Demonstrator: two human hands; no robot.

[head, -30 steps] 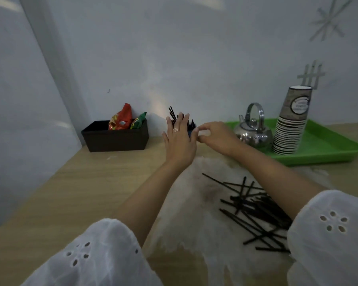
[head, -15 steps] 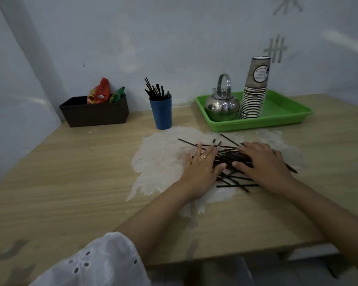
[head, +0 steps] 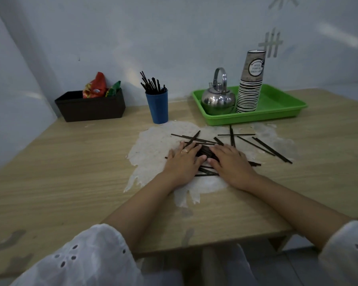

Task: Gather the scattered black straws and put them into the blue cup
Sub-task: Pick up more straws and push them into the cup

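head: left hand [head: 182, 163], right hand [head: 233, 165] flat on black straws [head: 204, 152].

The blue plastic cup [head: 157, 108] stands between the dark rectangular box [head: 90, 108] on its left and the green plastic tray [head: 256, 118] on its right. Scattered black straws [head: 204, 152] lie on the wooden table [head: 70, 162] in front of them.

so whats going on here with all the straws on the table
A person is gathering black straws scattered on the wooden table. The left grip and right grip lie flat over a bunch of straws, with it pressed between them. Several loose straws lie further right, untouched. The blue cup stands behind and already holds some straws, so the job is partly done.
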